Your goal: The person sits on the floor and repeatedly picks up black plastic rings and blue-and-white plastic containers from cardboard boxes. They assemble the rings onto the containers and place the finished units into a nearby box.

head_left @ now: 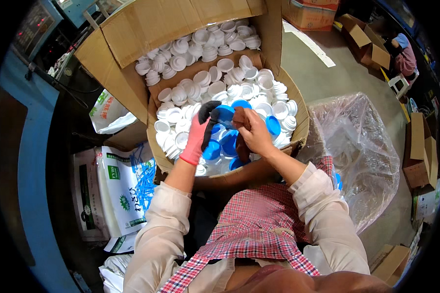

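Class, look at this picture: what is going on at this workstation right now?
A person leans over a cardboard box heaped with white plastic caps. The gloved left hand and bare right hand meet on a blue cap, with more blue caps beneath. A clear plastic bag sits at the right.

One head-worn fisheye view looks steeply down from close above the person's chest, facing forward over the near cardboard box [298, 128] (edges bend toward the rim); floor and cartons lie far right.
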Tool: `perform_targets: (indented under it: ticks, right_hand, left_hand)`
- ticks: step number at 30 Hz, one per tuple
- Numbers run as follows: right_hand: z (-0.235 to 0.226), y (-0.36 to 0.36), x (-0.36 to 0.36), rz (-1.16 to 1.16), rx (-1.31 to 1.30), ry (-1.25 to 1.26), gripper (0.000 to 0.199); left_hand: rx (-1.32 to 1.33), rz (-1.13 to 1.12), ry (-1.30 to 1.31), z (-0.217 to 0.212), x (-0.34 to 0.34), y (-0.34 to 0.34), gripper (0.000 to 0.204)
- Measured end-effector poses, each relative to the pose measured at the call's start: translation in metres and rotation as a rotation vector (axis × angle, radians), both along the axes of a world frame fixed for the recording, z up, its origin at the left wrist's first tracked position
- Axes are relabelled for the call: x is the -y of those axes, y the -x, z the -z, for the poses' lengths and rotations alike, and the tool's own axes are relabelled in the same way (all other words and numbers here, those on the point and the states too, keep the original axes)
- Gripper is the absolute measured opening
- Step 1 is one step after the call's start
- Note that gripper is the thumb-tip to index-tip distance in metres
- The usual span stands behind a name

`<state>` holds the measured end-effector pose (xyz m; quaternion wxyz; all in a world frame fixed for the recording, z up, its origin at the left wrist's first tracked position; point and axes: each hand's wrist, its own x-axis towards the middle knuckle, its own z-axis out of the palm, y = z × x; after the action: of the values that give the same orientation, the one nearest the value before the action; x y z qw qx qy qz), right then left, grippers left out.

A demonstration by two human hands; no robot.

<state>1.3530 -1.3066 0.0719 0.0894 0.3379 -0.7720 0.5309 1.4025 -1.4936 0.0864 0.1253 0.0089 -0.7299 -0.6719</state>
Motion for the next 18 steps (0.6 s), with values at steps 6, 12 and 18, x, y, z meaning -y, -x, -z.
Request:
perform_targets:
  ticks: [6,12,18]
  right_hand:
    - [-0.007,-0.029,0.018,-0.008,-0.59,-0.276,0.035]
    - [-0.002,-0.02,0.011,0.012,-0.648,-0.322,0.037]
    - [0.0,-0.015,0.023,0.04,-0.544,-0.462,0.027]
  left_hand:
    - [-0.254,-0.009,0.272,0.091,0.013,0.023,0.043]
    - [-0.161,-0.044,0.307,0.045,0.003,-0.007,0.043]
    - [-0.208,-0.138,0.427,0.014,-0.003,-0.013,0.035]
